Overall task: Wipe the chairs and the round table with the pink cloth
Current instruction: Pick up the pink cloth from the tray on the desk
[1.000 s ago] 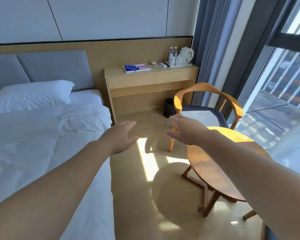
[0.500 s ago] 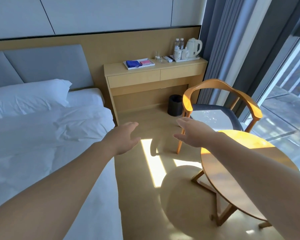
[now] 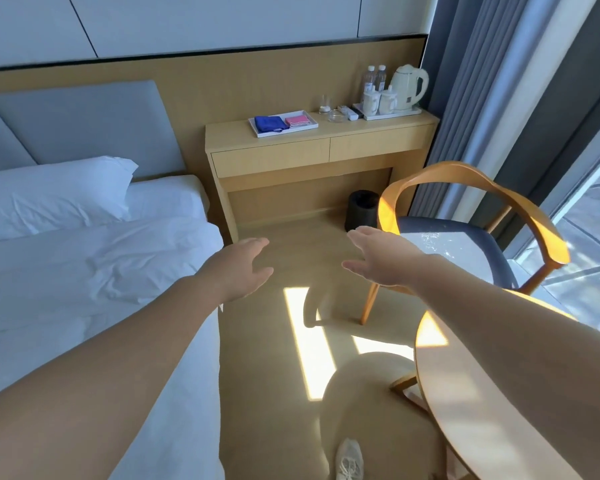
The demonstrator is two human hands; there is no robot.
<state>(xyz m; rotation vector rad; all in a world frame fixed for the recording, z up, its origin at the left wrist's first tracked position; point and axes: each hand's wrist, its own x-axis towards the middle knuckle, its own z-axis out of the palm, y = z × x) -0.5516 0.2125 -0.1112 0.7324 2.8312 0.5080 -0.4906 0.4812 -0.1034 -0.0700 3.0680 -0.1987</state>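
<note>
Across the room, from the head camera, I find the pink cloth [image 3: 297, 120] folded in a white tray [image 3: 312, 127] on the wooden desk [image 3: 378, 133], just beside a blue cloth [image 3: 270, 123]. It sits well apart from both hands, so I judge the task has not started: the cloth must be fetched first.

My left hand [image 3: 240, 271] is stretched forward over the floor by the bed [image 3: 84, 271], fingers loosely spread and holding nothing. My right hand [image 3: 378, 261] is out the same way, palm turned inward, fingers extended and empty. Both seem raised ahead of me on the way to the desk, not reaching for anything close.

Nearer on the right stands the chair [image 3: 471, 188], its curved wooden back catching sunlight and its dark seat facing the round table [image 3: 471, 410], whose edge lies under my right forearm. Only this one chair shows. One shoe [image 3: 350, 462] is planted on the floor between bed and table, where the way to the desk is open.
</note>
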